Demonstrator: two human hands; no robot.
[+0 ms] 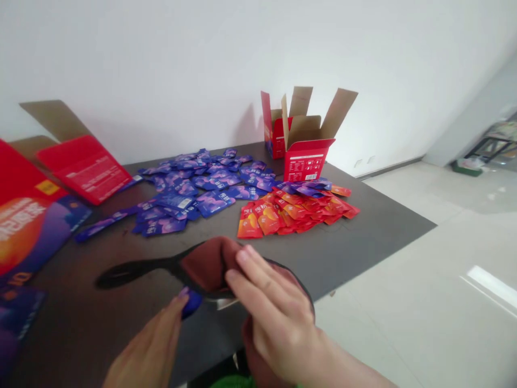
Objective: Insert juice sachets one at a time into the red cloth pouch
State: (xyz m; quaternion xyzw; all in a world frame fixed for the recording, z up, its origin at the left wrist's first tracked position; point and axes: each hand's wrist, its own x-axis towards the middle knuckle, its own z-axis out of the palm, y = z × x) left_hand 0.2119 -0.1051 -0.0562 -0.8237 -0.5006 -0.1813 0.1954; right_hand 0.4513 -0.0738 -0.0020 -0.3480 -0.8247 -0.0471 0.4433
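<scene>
Both of my hands are low in the view, over the near edge of the dark table. My right hand pinches the rim of a dark red cloth pouch with a black strap trailing to the left. My left hand is closed on the pouch's lower edge, beside a small blue packet at my thumb. Further back lie a spread of blue sachets and a pile of orange-red sachets.
Two open red cartons stand at the table's far edge by the white wall. A flattened red carton and a large red-and-purple box lie at the left. Pale floor stretches to the right.
</scene>
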